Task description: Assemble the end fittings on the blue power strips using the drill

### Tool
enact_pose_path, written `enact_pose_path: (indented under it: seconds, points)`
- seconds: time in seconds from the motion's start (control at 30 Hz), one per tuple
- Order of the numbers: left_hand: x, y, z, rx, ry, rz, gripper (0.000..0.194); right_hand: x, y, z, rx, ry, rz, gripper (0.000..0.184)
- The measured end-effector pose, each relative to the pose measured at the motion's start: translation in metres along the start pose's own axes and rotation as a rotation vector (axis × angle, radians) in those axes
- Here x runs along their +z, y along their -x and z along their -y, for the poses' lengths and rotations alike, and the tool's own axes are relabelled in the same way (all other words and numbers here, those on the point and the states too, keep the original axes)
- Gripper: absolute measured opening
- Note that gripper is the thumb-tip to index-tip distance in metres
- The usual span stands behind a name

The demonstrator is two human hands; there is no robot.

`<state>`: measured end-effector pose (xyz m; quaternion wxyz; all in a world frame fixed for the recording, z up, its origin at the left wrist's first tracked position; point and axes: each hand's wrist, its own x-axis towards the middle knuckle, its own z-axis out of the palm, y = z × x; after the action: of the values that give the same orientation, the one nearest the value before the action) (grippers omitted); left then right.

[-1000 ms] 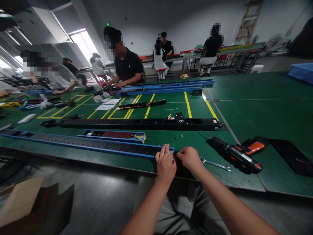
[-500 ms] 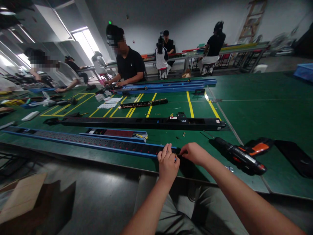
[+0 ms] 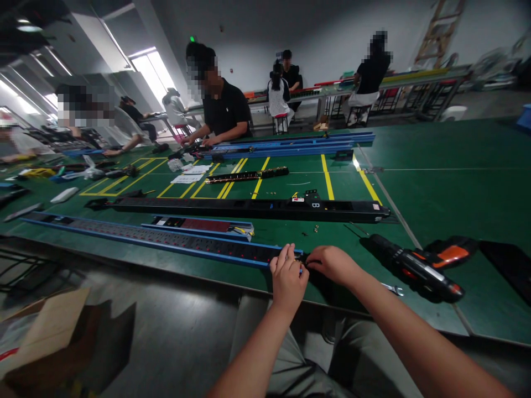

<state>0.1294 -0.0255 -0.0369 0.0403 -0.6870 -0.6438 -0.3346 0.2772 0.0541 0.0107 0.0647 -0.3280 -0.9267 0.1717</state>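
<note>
A long blue-edged power strip (image 3: 166, 240) lies along the near edge of the green table (image 3: 448, 188). My left hand (image 3: 288, 276) grips its right end, fingers curled over the top. My right hand (image 3: 334, 264) is just to the right, fingertips pinched at the same end where small wires show. What the right fingers pinch is too small to make out. Both forearms reach in from the bottom.
A black and orange cordless drill (image 3: 418, 265) and a wrench (image 3: 392, 288) lie right of my hands. A long black strip (image 3: 249, 207) and a shorter blue strip (image 3: 199, 225) lie behind. Small screws (image 3: 316, 227) sit nearby. Several people work at far tables. A cardboard box (image 3: 45, 337) is on the floor.
My view has shifted slightly, so the table contents sit a little further right. Both hands stay at the strip's right end; my right hand's fingertips have closed in toward my left.
</note>
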Motion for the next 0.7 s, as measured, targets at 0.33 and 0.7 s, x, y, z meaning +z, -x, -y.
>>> enact_pose_path:
  seconds: [0.33, 0.7]
  points:
    - [-0.002, -0.001, 0.000, 0.007, -0.010, 0.003, 0.009, -0.003, 0.000, 0.000, -0.007, 0.047, 0.017, 0.019]
    - [-0.006, 0.000, 0.000, 0.020, 0.013, 0.045, 0.009, 0.002, -0.005, 0.019, 0.114, 0.075, -0.042, 0.014]
